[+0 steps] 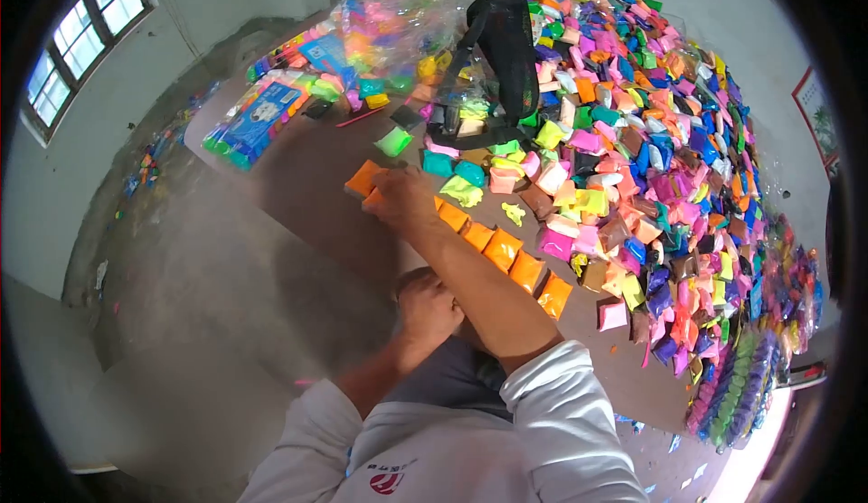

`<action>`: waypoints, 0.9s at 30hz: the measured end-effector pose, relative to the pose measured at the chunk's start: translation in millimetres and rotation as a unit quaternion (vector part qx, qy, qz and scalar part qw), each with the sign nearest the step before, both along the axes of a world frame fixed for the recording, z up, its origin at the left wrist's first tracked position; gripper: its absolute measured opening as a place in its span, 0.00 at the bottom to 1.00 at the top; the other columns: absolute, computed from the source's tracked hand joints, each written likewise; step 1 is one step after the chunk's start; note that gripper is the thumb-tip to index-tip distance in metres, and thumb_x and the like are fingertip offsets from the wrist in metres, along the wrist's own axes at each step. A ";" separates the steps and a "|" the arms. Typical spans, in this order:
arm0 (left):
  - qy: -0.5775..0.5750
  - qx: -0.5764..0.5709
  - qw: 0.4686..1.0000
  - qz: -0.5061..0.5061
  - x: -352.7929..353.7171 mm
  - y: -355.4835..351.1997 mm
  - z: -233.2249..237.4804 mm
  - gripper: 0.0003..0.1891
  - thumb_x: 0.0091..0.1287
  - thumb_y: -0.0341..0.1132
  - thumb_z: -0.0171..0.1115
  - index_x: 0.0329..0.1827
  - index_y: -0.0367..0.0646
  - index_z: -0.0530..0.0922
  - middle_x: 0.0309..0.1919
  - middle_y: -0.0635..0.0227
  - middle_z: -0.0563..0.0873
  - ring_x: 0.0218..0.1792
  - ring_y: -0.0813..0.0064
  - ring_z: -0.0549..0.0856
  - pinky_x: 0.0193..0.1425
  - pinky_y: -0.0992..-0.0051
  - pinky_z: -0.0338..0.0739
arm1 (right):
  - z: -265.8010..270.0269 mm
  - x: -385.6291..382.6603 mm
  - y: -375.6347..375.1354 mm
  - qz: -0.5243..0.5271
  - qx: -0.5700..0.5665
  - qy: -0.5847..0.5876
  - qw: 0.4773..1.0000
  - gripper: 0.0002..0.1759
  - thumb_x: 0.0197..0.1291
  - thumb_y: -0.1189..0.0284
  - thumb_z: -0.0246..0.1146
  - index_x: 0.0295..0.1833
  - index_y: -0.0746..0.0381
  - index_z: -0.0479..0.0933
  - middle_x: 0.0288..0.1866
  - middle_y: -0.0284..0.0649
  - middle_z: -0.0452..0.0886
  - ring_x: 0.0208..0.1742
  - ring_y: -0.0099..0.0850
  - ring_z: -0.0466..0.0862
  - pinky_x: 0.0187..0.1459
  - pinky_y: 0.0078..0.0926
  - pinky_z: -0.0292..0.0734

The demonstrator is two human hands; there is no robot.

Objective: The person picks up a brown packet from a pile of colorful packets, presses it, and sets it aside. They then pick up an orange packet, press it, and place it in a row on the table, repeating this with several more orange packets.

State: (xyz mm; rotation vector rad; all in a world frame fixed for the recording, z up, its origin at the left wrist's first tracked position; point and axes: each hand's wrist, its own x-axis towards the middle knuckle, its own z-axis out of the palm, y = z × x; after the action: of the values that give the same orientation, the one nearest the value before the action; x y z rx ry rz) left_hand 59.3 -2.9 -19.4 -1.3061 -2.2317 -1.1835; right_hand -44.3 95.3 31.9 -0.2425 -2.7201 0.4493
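Note:
A row of orange packets lies slantwise along the near side of the brown table. My right hand reaches across to the row's far left end, its fingers closed on an orange packet that they partly cover. Just beyond it lies another orange packet. My left hand is curled near the table edge, below my right forearm. Its fingers are bent inward, and whatever they may hold is hidden.
A large heap of mixed coloured packets covers the table's right side. A black bag lies at the heap's left edge, near clear plastic wrapping. A blue-labelled pack sits at the far left corner. Loose packets lie between.

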 end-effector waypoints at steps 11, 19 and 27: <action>0.028 0.021 0.999 0.014 1.7 1.5 9.3 0.10 0.52 0.31 0.64 0.19 0.42 0.71 0.18 0.61 0.77 0.23 0.59 0.80 0.27 0.62 0.74 | 32.0 72.0 99.6 0.000 -0.158 -0.015 0.987 0.08 0.57 0.76 0.62 0.42 0.65 0.80 0.31 0.44 0.82 0.32 0.32 0.81 0.38 0.25 0.75; 0.040 0.012 0.999 0.014 1.9 2.0 8.1 0.11 0.54 0.32 0.64 0.18 0.43 0.72 0.16 0.63 0.76 0.21 0.60 0.79 0.26 0.62 0.74 | 20.9 97.7 79.0 0.035 -0.085 -0.146 0.985 0.12 0.49 0.72 0.69 0.41 0.62 0.80 0.34 0.44 0.83 0.38 0.39 0.83 0.40 0.33 0.76; 0.017 0.015 1.000 0.007 3.9 1.1 14.8 0.11 0.52 0.27 0.65 0.18 0.41 0.69 0.17 0.60 0.75 0.21 0.58 0.78 0.24 0.62 0.71 | 36.2 126.0 105.1 -0.004 -0.138 -0.104 0.985 0.12 0.50 0.75 0.67 0.43 0.61 0.81 0.33 0.43 0.82 0.37 0.37 0.82 0.41 0.31 0.76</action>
State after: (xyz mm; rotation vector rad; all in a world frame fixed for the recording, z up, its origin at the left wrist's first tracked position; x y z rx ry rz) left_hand 63.2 -1.8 -4.6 -1.2861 -2.1877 -1.1763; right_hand 81.7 200.4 68.1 -0.3931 -2.8511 0.8453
